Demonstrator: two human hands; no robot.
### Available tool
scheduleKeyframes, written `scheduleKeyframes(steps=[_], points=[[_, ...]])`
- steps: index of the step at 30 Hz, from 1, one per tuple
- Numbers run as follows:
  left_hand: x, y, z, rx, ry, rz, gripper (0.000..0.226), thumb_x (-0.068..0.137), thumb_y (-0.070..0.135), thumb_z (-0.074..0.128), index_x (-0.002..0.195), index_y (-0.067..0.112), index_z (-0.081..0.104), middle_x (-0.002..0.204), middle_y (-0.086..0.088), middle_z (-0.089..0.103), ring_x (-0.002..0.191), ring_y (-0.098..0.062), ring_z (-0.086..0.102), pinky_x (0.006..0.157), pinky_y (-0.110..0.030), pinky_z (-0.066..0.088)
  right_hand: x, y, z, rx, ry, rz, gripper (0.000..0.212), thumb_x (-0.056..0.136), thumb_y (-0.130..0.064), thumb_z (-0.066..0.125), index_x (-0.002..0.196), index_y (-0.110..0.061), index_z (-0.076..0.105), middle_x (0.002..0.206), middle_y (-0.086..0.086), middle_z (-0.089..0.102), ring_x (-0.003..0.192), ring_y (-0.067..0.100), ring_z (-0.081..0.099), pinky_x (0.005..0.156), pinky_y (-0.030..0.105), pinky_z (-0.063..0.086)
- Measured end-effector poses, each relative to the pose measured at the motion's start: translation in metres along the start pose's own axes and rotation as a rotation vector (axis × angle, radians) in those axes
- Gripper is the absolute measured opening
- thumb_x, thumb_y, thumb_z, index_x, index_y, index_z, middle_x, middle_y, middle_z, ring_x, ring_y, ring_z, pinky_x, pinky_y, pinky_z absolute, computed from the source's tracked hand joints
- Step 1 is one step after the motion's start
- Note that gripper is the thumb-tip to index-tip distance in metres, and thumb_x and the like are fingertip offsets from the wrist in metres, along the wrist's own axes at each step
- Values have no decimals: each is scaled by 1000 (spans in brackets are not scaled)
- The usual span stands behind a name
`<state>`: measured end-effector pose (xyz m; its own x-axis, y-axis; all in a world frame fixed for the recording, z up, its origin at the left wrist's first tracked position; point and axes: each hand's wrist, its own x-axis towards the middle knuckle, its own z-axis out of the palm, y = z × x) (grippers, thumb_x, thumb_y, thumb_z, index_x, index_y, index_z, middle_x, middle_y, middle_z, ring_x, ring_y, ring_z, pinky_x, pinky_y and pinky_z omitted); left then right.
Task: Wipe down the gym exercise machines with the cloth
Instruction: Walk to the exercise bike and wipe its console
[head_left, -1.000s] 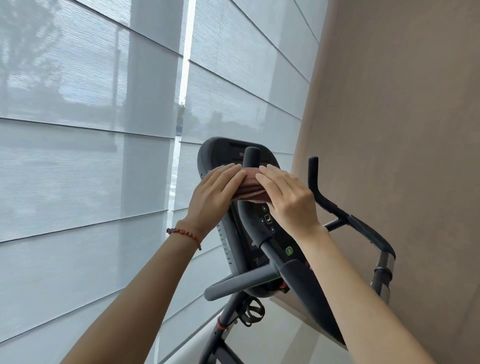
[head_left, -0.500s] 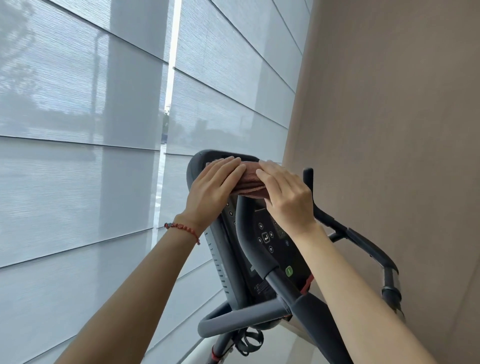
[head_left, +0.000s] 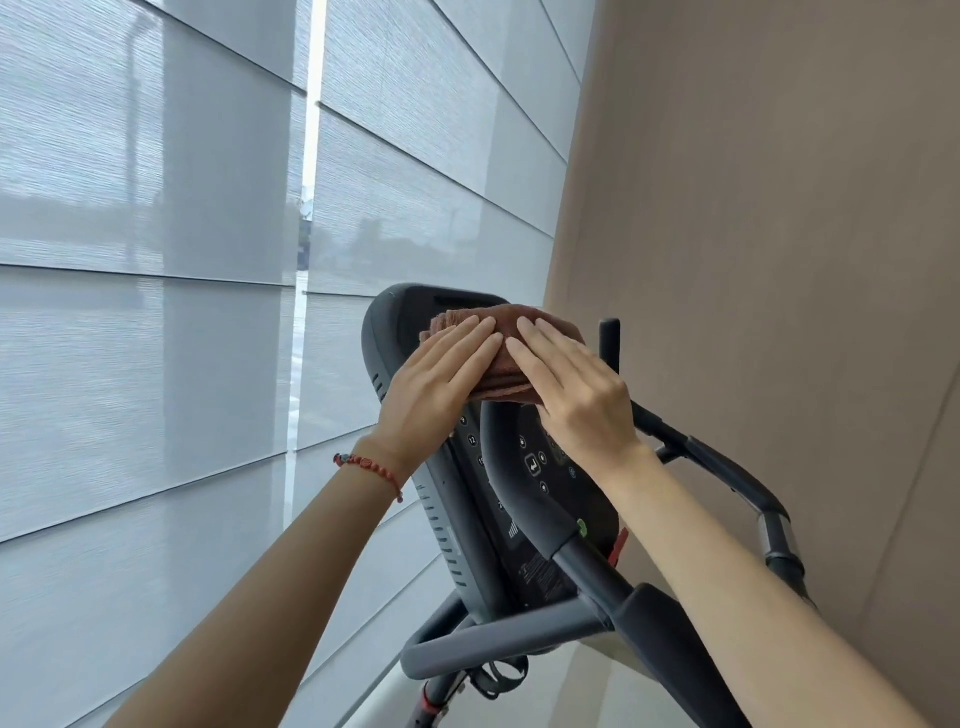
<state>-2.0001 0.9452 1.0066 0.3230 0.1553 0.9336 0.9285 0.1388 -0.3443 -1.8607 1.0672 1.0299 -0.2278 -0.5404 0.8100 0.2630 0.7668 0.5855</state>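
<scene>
We press the folded brown cloth (head_left: 498, 343) flat under both palms, left hand (head_left: 441, 384) and right hand (head_left: 576, 395) spread, fingertips nearly meeting, on the console (head_left: 410, 317) top. Wiping step underway; next, likely the button panel (head_left: 535, 467) below our wrists.

cloth (head_left: 498, 348) on console (head_left: 395, 332) top, left hand (head_left: 441, 384) beside right hand (head_left: 576, 400)

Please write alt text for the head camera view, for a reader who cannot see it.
Two bare hands, left hand and right hand, press a folded brown cloth flat on the top of an exercise machine's console. Dark handlebars extend right; window blinds fill the left.
</scene>
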Motion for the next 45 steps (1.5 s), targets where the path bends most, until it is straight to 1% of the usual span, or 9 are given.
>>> scheduleKeyframes(steps=[3,11,15,18,21,25,29,37,45], points=[[-4,1,-1,2,-10,5,38,86,-4,57,124,-1,53,126,-19,58,120,-32,52,102,-39,40,-1,-4,-2,7,-2,19,31,99,1,43,111,-4,71,118,12,67,109,26,66,89,37,56],[-27,17,-4,-2,-52,-31,38,83,-3,65,120,-4,60,125,-19,58,120,-31,52,102,-40,42,-15,-14,-14,60,-66,22,26,87,5,60,107,-7,72,117,9,69,108,24,66,89,36,55],[-38,25,-8,-21,-68,-40,33,87,0,60,120,-4,60,126,-19,58,120,-32,52,102,-41,41,-24,-22,-21,83,-110,21,30,85,7,58,108,-6,72,117,10,69,108,25,66,89,37,55],[-46,33,-9,-45,-81,-51,29,96,4,47,120,-4,60,126,-19,58,120,-33,53,103,-42,41,-30,-28,-28,88,-154,23,32,86,7,52,107,-7,72,117,9,69,107,24,66,91,34,52],[-53,40,-11,-63,-82,-62,31,100,8,39,119,-5,60,126,-20,58,121,-34,51,105,-42,39,-35,-32,-33,93,-189,27,29,87,4,54,106,-7,73,117,9,69,106,24,67,93,30,46],[-64,51,-10,-58,-69,-84,29,96,4,44,118,-5,60,125,-21,58,122,-35,49,108,-42,36,-43,-34,-40,127,-231,27,31,83,6,56,105,-6,73,116,9,69,105,24,67,92,31,49],[-69,68,-12,-55,-70,-105,30,100,7,40,115,-5,63,122,-20,60,118,-36,54,102,-45,42,-52,-34,-50,196,-305,32,34,82,4,51,106,-6,73,116,9,69,105,25,67,90,35,53],[-77,97,-14,-20,-83,-175,32,99,6,37,116,-4,63,123,-19,60,118,-35,54,99,-44,44,-60,-23,-67,349,-407,43,47,65,12,75,108,-7,73,115,9,69,105,25,67,92,36,54],[-72,130,-19,11,-112,-241,40,103,15,30,116,-4,63,122,-18,61,116,-35,56,96,-45,47,-70,-11,-85,434,-457,22,43,70,7,68,111,-7,71,116,10,69,106,26,67,95,35,50]])
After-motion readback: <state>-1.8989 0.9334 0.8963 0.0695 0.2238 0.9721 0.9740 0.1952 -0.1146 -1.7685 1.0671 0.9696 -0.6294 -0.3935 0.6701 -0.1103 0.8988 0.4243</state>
